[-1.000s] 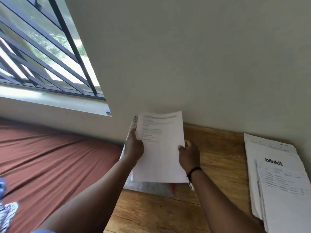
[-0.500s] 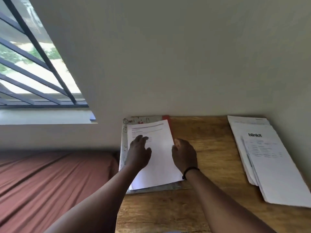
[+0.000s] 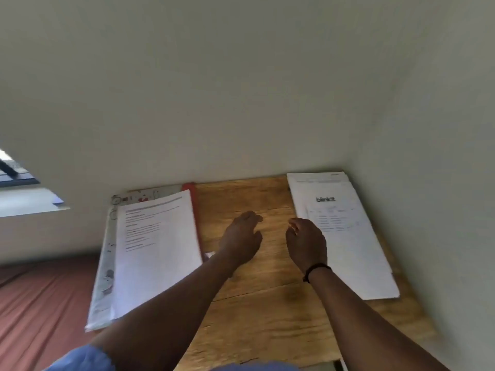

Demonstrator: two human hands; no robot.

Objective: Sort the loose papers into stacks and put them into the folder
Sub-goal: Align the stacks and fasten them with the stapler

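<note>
Both hands, left (image 3: 242, 238) and right (image 3: 306, 243), hover loosely curled, holding nothing, over the wooden table (image 3: 267, 303). One white printed sheet (image 3: 158, 245) lies on the red-edged folder (image 3: 188, 187); next likely comes reaching for the white paper stack (image 3: 356, 258) at right.

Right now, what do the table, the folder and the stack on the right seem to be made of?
Table: wood, likely matte, with visible grain and cracks.
Folder: probably thin plastic or coated card, since its printed cover and red edge look smooth; blur leaves this open.
Stack: plain white printed paper, in thin flat sheets with offset edges.
</note>
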